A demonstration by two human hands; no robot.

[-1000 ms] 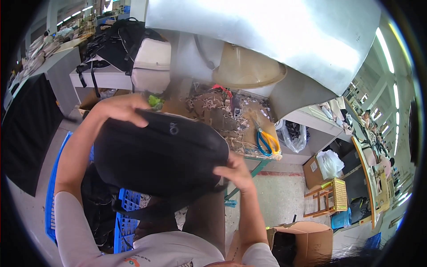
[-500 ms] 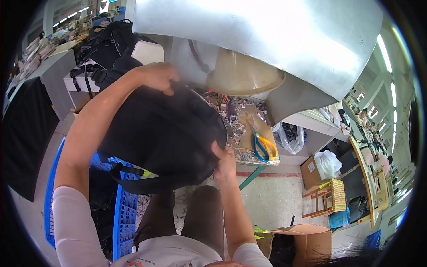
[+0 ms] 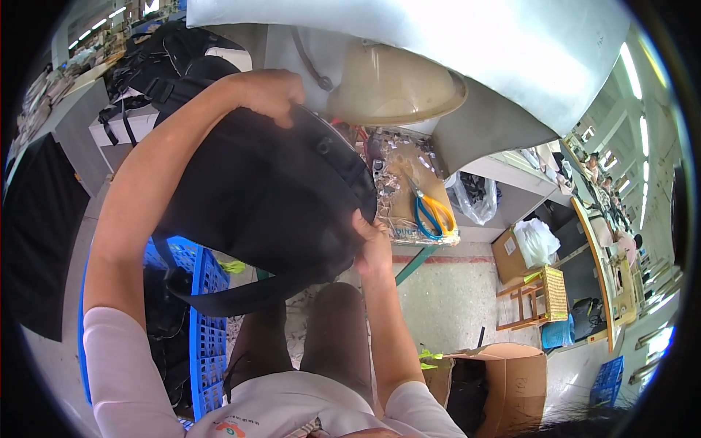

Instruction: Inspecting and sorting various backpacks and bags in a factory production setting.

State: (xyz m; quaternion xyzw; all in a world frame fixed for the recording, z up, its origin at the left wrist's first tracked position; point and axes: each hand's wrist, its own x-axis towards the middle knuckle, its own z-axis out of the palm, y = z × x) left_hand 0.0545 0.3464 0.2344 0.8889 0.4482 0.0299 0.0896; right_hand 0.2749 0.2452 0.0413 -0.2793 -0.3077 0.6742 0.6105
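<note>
A large black backpack (image 3: 248, 197) is held up in front of me, its strap hanging down at the near side. My left hand (image 3: 272, 95) grips its far upper edge, fingers curled over the fabric. At the right edge my right hand (image 3: 374, 244) pinches the backpack, thumb on top and the other fingers mostly hidden beneath. Just beyond the right hand, scissors (image 3: 431, 212) with one yellow and one blue handle lie on a scrap-strewn ledge (image 3: 398, 164).
Above the ledge hang a metal hood (image 3: 438, 44) and a cloudy plastic funnel (image 3: 398, 84). A blue crate (image 3: 208, 343) with black items stands by my left leg. At right are an open cardboard box (image 3: 515, 379) and a woven-seat stool (image 3: 553, 293). More black bags (image 3: 175, 55) lie far left.
The backpack has turned and tilted slightly, its face now showing more. My left hand has moved a little up and away with it; the right keeps its pinch.
</note>
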